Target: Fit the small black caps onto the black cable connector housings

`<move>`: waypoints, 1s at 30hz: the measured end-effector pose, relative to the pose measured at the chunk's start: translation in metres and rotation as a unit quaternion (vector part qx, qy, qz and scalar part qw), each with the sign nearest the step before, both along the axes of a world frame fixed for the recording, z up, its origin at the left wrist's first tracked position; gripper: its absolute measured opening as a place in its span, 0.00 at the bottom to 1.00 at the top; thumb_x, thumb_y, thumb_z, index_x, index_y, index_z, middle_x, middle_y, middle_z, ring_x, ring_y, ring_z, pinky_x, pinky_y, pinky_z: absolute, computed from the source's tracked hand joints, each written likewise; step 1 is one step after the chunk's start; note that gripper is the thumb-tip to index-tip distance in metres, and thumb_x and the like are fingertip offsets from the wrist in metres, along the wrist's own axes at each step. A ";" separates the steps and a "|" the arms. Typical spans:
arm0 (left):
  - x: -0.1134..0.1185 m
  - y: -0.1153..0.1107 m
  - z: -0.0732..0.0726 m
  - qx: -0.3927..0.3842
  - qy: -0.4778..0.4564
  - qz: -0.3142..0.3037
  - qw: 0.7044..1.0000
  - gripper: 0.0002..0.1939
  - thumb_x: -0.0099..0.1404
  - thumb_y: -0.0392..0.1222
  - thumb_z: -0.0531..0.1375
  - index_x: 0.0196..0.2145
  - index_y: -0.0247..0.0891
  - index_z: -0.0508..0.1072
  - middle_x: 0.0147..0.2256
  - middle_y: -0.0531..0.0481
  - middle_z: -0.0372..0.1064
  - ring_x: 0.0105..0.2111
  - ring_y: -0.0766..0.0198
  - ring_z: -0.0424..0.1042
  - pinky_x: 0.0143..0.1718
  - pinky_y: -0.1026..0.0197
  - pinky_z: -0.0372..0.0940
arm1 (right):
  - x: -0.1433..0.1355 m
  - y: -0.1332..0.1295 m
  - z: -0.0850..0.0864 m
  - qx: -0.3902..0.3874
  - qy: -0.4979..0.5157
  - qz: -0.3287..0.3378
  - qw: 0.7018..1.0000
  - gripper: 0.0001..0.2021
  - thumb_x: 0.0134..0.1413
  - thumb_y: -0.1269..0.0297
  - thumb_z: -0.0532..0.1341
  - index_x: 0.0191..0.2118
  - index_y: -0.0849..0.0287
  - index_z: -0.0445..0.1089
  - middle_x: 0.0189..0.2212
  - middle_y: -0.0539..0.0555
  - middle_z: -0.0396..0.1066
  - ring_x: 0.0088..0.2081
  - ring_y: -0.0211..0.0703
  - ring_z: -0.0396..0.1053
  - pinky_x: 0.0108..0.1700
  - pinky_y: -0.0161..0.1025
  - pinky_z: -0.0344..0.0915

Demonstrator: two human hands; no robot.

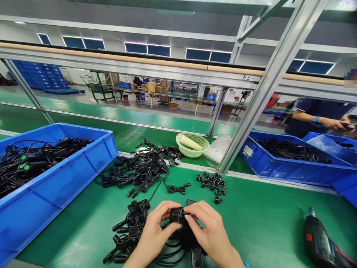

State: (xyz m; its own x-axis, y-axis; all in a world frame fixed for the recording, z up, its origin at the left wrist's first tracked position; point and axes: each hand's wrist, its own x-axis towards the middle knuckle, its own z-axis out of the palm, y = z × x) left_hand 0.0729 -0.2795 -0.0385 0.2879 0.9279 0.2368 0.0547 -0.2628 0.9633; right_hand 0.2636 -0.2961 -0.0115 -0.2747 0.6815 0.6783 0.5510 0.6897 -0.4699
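My left hand grips a small black box-shaped device between thumb and fingers. With closed fingertips my right hand pinches a small black knob-like part with a pale ring, against the device's right side. Beneath my hands are black cables and a black flat bar, partly hidden by my right hand. Coiled cables with plugs lie to the left of my hands. Farther back sits a cluster of similar small knob-like parts, beside a larger heap of black cabled devices.
A blue bin of cabled devices stands at left, another blue bin at back right. A power screwdriver lies at right. A green basket and plastic bag sit behind. A metal post rises ahead; a co-worker's hand is beyond.
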 end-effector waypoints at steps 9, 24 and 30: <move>-0.007 -0.004 -0.008 0.133 0.144 0.059 0.979 0.14 0.63 0.39 0.62 0.46 0.47 0.78 0.48 0.46 0.71 0.49 0.53 0.72 0.51 0.58 0.68 | -0.010 -0.001 -0.014 0.070 -0.154 -0.134 0.977 0.19 0.71 0.62 0.51 0.26 0.60 0.61 0.23 0.51 0.61 0.28 0.41 0.54 0.34 0.39 0.46; -0.027 -0.007 -0.025 0.165 0.158 0.085 0.970 0.22 0.64 0.44 0.62 0.55 0.47 0.66 0.50 0.47 0.71 0.39 0.59 0.77 0.36 0.65 0.73 | -0.034 -0.019 -0.025 -0.048 -0.075 -0.065 0.994 0.28 0.68 0.42 0.47 0.58 0.60 0.62 0.44 0.55 0.70 0.42 0.43 0.70 0.40 0.37 0.66; -0.058 0.043 -0.001 0.249 0.360 0.036 0.898 0.15 0.66 0.46 0.58 0.49 0.46 0.73 0.43 0.49 0.76 0.42 0.53 0.75 0.55 0.48 0.65 | -0.006 0.017 0.009 -0.163 0.203 -0.049 0.964 0.18 0.59 0.57 0.63 0.52 0.58 0.68 0.42 0.51 0.72 0.36 0.34 0.68 0.37 0.30 0.65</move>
